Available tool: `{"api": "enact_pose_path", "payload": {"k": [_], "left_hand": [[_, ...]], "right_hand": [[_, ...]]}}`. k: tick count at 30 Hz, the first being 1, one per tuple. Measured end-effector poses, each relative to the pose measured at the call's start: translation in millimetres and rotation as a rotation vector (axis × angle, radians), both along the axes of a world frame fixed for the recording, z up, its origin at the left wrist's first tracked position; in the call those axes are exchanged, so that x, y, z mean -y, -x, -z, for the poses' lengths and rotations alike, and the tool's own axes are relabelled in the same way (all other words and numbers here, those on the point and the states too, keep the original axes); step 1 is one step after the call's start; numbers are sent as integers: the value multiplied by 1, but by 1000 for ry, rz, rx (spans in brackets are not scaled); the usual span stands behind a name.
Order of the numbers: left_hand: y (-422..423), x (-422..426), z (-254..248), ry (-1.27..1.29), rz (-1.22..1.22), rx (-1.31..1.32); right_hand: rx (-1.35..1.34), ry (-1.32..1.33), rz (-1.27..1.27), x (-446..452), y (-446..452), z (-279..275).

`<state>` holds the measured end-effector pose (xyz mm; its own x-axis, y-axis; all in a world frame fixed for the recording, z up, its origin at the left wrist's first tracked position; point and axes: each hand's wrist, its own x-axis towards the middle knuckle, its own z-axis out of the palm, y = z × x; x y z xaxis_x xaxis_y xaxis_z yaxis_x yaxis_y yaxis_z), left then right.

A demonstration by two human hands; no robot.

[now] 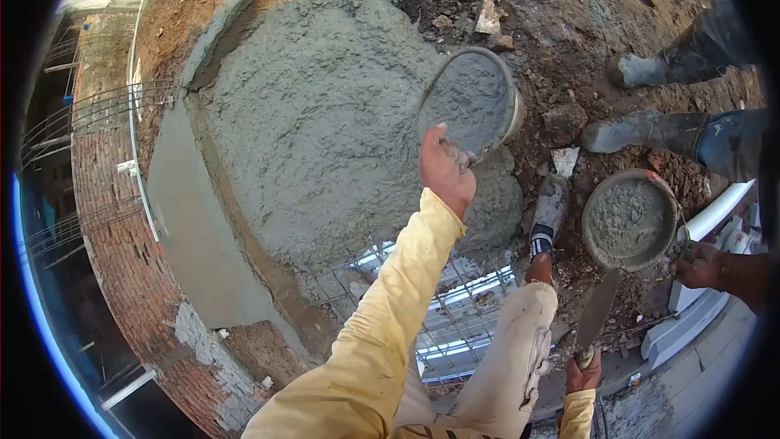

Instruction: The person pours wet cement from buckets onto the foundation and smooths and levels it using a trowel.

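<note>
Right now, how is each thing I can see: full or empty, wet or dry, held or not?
Middle bucket, looks tilted, loaded with wet-looking mix, held by the left hand
Other bucket, loaded too, held by another person's hand
Trowel, held in the right hand
Spread concrete, wet-looking, lumpy
Grey strip, smooth
Boots, dirty

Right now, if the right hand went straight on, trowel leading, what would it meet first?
The trowel in the right hand would likely meet the bucket near the co-worker's hand first; depth is unclear.

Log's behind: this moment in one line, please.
left hand: gripping bucket | right hand: holding trowel | co-worker's hand: at second bucket
</note>
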<state>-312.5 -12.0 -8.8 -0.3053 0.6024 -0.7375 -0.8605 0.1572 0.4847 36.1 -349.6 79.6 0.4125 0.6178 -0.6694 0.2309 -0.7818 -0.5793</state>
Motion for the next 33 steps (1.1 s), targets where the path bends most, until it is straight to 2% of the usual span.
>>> {"api": "enact_pose_path", "payload": {"k": [2,3,4,7,10,11,13,15,16,18,19,22,24,26,27,30,33], "left_hand": [[18,36,-35,37,35,-30],[28,59,-50,10,53,7],[38,78,-65,-21,69,44],[63,122,-102,182,128,-40],[87,178,-95,366,201,-135],[89,192,-94,368,274,-255],[101,236,-69,504,355,-349],[109,272,-53,597,353,-345],[113,290,-45,643,351,-341],[109,275,-60,787,193,-195],[111,287,-64,784,346,-330],[121,319,-83,660,190,-244],[128,342,-120,607,333,-433],[153,358,-162,516,234,-256],[172,357,-189,445,88,-11],[220,382,-237,351,-78,156],[258,398,-244,311,-19,120]], "right_hand": [[10,-32,-60,-26,16,0],[13,-7,-168,-38,16,4],[-39,-5,-149,-47,20,14],[-98,-18,-220,-115,69,18],[-294,-62,-206,-150,98,67],[-365,-40,-202,-164,110,79],[-432,130,-216,-180,127,113],[-375,14,-361,-177,143,168],[-397,68,-352,-171,149,194],[-531,115,-264,-156,162,245],[-553,217,-275,-154,169,257],[-618,508,-301,-146,195,278],[-657,698,-298,-131,209,295],[-774,719,-312,-86,198,349],[-764,764,-298,-77,199,350],[-669,842,-224,-64,205,318],[-614,802,-158,-59,213,297]]}}
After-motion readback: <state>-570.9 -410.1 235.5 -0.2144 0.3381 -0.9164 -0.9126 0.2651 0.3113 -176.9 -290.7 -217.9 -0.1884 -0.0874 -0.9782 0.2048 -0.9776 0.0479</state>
